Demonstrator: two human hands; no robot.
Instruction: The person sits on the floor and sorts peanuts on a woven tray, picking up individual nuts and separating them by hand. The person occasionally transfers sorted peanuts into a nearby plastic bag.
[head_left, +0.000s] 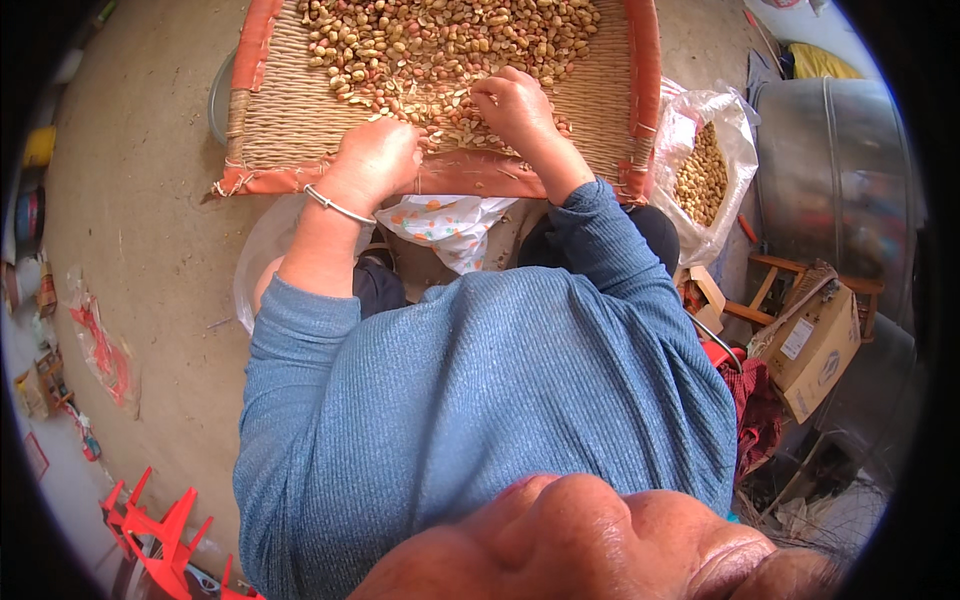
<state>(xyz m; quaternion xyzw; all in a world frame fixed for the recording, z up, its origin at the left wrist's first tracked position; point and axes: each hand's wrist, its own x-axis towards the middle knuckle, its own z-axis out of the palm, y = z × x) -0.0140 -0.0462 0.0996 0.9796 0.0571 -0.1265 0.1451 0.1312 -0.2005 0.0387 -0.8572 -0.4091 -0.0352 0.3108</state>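
A woven wicker tray (281, 112) with an orange-red cloth rim lies before me, its near edge above my lap. Unshelled peanuts (450, 30) are heaped over its far part; loose kernels and shell pieces (469, 135) are strewn nearer to me. My left hand (381, 157), with a silver bangle at the wrist, is low over the near rim, fingers curled down beside some kernels; whether it holds any is hidden. My right hand (514, 105) hovers over the kernels to the right, thumb and fingertips brought together. Anything between them is too small to tell.
Right of the tray stands a clear plastic bag (739, 142) of peanuts, beside a large metal drum (832, 172). A cardboard box (814, 345) rests at the right. A patterned white bag (450, 232) hangs below the tray. Red plastic stools (165, 540) are at the lower left.
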